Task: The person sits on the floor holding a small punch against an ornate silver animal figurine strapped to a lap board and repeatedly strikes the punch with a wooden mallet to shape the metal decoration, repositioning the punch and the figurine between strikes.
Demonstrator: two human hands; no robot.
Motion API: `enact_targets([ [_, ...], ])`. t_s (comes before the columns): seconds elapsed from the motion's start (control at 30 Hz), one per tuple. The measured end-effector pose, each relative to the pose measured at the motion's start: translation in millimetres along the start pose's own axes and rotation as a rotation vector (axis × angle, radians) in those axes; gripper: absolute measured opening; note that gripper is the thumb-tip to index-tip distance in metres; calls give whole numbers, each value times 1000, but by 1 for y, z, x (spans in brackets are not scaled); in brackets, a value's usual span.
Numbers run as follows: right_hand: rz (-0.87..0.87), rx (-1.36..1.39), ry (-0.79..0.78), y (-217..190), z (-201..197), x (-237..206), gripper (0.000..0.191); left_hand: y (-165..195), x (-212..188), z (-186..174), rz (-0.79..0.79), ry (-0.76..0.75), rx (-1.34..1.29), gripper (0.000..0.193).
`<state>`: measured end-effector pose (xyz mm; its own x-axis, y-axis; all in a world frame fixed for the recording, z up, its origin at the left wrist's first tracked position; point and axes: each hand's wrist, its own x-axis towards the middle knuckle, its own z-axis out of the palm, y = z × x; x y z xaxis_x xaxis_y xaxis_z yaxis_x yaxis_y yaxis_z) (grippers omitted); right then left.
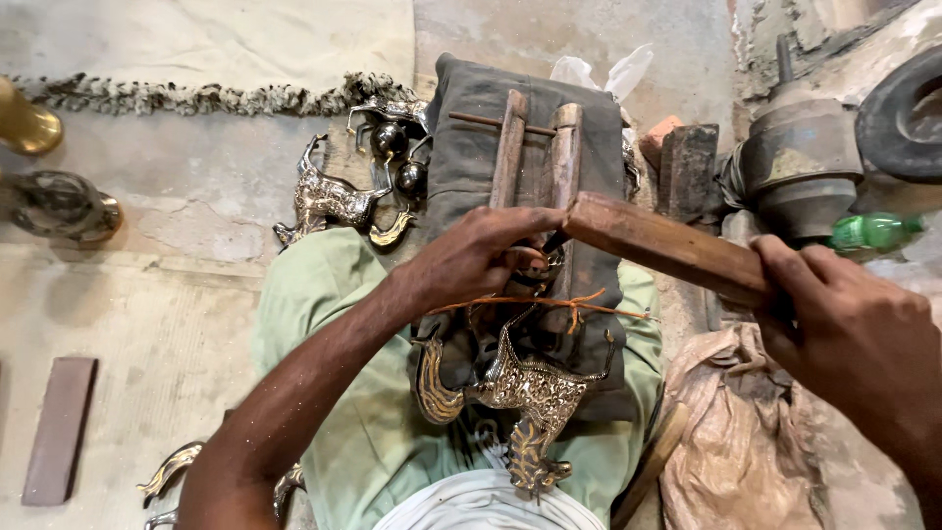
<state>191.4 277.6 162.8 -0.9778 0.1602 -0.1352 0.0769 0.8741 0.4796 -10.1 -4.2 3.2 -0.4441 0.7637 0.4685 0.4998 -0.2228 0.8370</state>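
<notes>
My left hand (481,257) pinches a small metal punch against an ornate brass animal figure (520,393) that lies on a dark cloth-covered block (471,128) across my lap. My right hand (844,334) grips a wooden mallet block (657,245), whose far end sits just beside the left fingers. An orange string (549,304) runs across the figure. Two wooden sticks (535,147) lie on the cloth ahead of my left hand.
Another brass animal figure (334,201) and dark round metal pieces (397,157) lie on the floor at left centre. A brass vessel (25,123) sits far left, a flat stone bar (59,427) lower left. A metal pot (800,157), green bottle (873,234) and sack (741,432) crowd the right.
</notes>
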Motion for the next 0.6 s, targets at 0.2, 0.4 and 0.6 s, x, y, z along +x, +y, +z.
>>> enact_targets([
  [0.2,-42,69,117,2,8,-1,68,-2,-1,-1,-17,-65,-34,73],
  [0.4,-31,-3,194,1,9,0,62,-2,0,-3,54,-56,82,79],
  [0.6,-20,30,263,0,11,6,59,-3,-1,-2,-40,-51,-117,74],
])
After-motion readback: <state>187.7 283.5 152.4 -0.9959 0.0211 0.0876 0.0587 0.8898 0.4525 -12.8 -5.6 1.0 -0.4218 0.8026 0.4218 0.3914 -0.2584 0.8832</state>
